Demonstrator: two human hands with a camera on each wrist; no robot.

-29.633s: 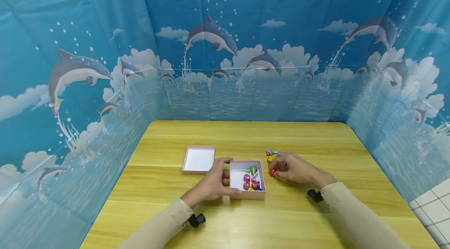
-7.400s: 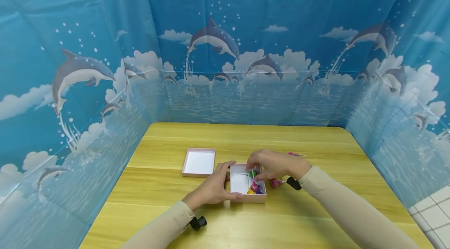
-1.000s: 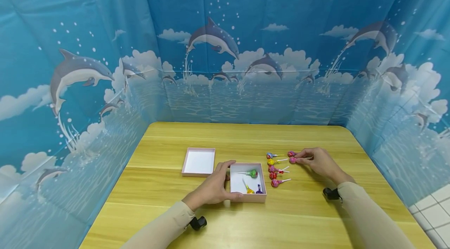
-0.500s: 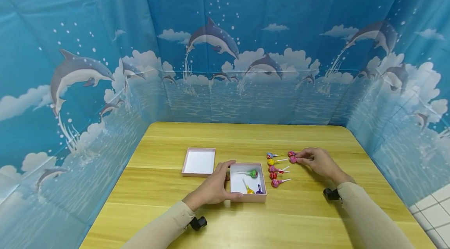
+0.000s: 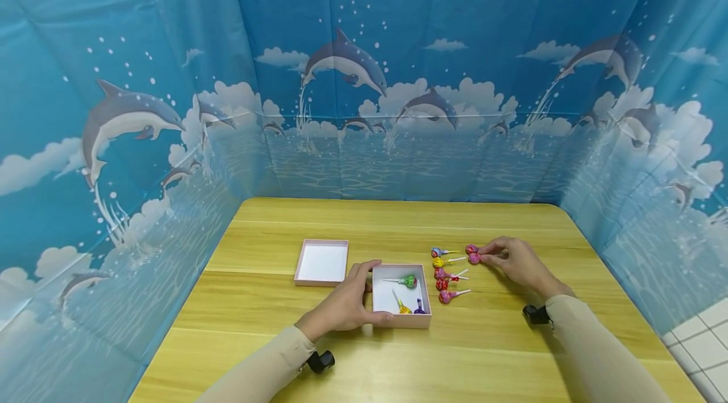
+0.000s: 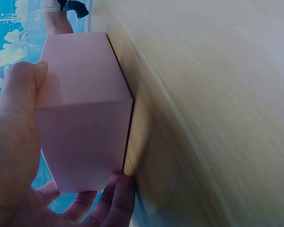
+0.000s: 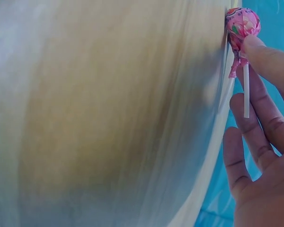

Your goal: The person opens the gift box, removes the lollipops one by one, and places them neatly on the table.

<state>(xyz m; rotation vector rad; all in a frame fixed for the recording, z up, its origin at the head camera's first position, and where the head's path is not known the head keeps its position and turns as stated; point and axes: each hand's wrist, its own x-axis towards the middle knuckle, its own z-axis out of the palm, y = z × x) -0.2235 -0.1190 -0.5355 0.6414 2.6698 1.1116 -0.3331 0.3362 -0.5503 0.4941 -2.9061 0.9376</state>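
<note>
My left hand (image 5: 347,305) grips a pink open box (image 5: 401,321) at its left side, thumb on the front wall and fingers round the far corner; the left wrist view shows the box's (image 6: 85,137) outer walls. Inside lie a green lollipop (image 5: 408,280), a yellow one (image 5: 403,309) and a purple one (image 5: 419,309). Over to the right, my right hand (image 5: 514,262) pinches a pink lollipop (image 7: 243,23) just below its head, thumb against the wrapper, the white stick pointing towards the palm. Another pink lollipop (image 5: 471,249) lies right behind it on the table.
A column of several lollipops lies between box and right hand, from a blue one (image 5: 436,252) and a yellow one (image 5: 437,262) to a pink one (image 5: 445,296) in front. The white-lined lid (image 5: 321,261) lies behind the left hand. A dolphin-print curtain (image 5: 398,156) surrounds the wooden table (image 5: 398,365).
Since the earliest frame, pink lollipops have left the box and lie to its right. My right hand has moved from the box to the second column; over the last second it barely moves.
</note>
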